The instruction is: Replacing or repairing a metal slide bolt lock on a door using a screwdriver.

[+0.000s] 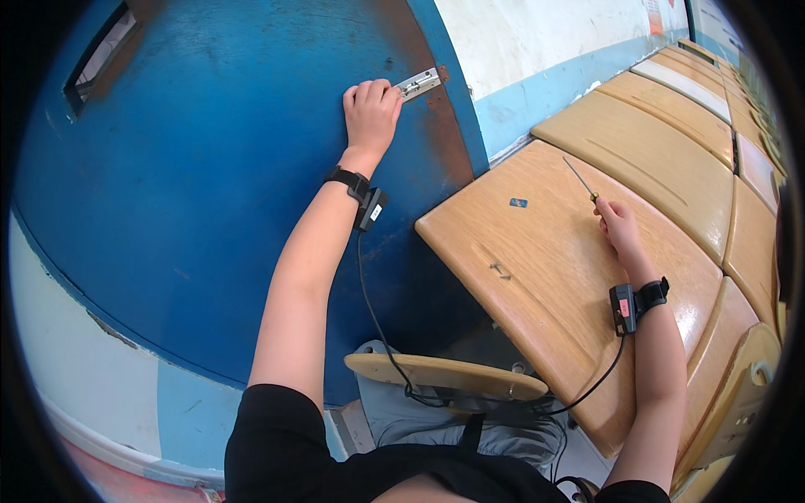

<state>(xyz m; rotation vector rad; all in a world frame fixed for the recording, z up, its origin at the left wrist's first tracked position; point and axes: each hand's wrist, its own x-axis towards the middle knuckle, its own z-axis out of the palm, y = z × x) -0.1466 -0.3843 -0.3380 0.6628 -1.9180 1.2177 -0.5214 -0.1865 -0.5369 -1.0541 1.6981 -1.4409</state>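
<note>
A silvery metal slide bolt lies against the blue door, close to its rusty right edge. My left hand has its fingers curled round the bolt's left end, covering that part. In my right hand, closed over a wooden desk top, is a screwdriver; its thin shaft points up and left, away from the bolt. A few small screws rest on the desk near its left edge. Farther back on the same desk lies a small blue flat piece.
More wooden desks stand in rows to the right, beside a white and light-blue wall. A wooden chair back is close in front of my body. Black cables run from the wrist devices. The door has a slot-like opening at upper left.
</note>
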